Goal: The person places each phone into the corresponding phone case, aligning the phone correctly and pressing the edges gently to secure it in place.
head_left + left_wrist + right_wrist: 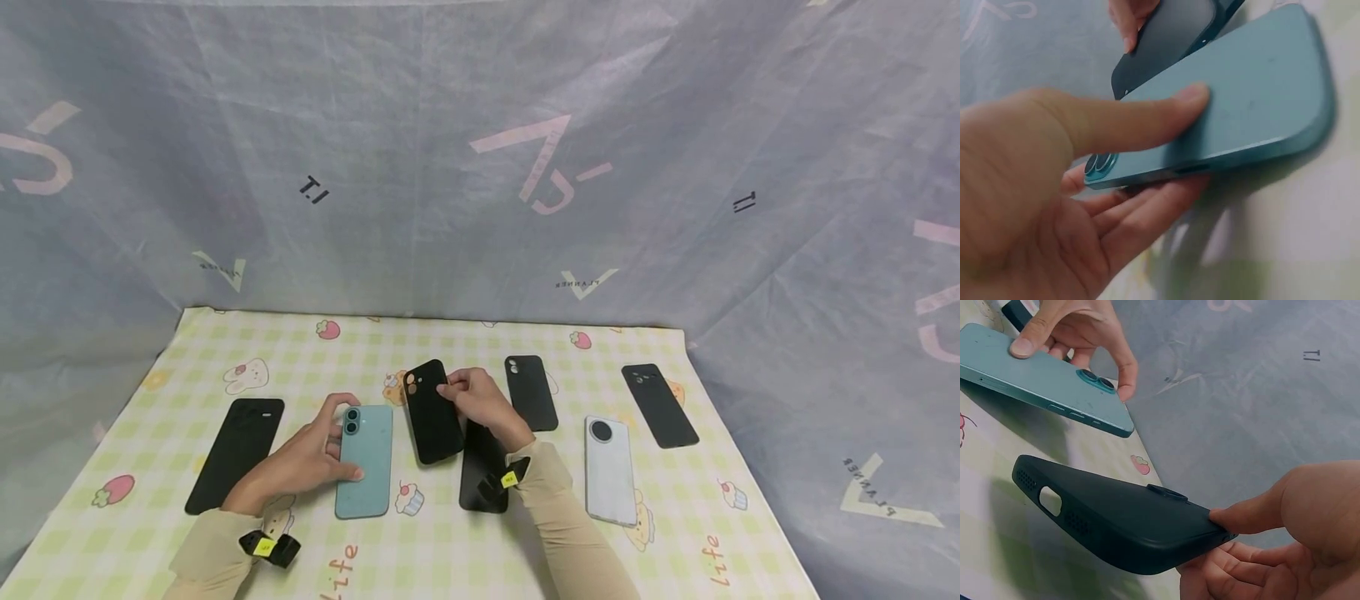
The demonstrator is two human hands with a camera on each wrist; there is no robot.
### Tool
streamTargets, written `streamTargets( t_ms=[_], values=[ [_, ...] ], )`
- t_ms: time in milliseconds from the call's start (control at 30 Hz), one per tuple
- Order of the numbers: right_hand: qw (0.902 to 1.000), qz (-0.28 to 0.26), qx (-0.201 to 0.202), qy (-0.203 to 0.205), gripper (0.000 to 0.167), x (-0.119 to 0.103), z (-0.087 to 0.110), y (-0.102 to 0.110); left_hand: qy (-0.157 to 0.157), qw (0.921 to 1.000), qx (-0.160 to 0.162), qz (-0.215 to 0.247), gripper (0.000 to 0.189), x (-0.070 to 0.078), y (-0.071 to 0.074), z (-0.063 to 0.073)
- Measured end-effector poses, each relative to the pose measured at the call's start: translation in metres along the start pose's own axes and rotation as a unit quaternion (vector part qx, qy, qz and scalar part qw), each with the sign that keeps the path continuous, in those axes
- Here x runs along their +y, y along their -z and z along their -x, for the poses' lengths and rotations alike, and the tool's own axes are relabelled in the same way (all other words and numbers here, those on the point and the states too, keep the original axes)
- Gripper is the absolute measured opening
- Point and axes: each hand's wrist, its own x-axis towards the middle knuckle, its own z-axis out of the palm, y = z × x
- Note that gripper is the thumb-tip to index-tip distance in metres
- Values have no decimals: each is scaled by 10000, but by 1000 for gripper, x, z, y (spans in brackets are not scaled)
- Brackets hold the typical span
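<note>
My left hand grips a teal phone by its left side, back facing up. The thumb presses flat on the phone's back, while the other fingers go underneath; its two camera lenses sit at the far end. To the right, my right hand pinches a black phone case at its upper right edge, thumb on the outer back. In the right wrist view the case is raised and tilted, with a port cutout and small holes along its bottom edge. Phone and case are apart.
A black slab lies partly under my right forearm. Black cases lie at the left, behind my right hand and at the far right. A white phone with a round camera lies at the right. Grey curtains enclose the checked tablecloth.
</note>
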Motion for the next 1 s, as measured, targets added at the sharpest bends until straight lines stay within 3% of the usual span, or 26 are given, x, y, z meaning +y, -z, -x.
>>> streamTargets(
  t_ms=[200, 367, 500, 1000],
  values=[
    [10000, 11, -16, -9, 18, -2, 0, 1, 324, 9980, 435, 325, 105, -3, -8, 5],
    [10000, -20, -29, 31, 21, -1, 1, 1, 337, 9962, 778, 175, 97, -5, -14, 8],
    [10000, -42, -42, 25, 18, -2, 1, 1, 336, 9953, 891, 151, 85, -6, -19, 10],
    [10000, -28, 38, -12, 18, -1, 2, 0, 456, 9888, 1199, 756, 81, -10, -35, 13]
  ],
)
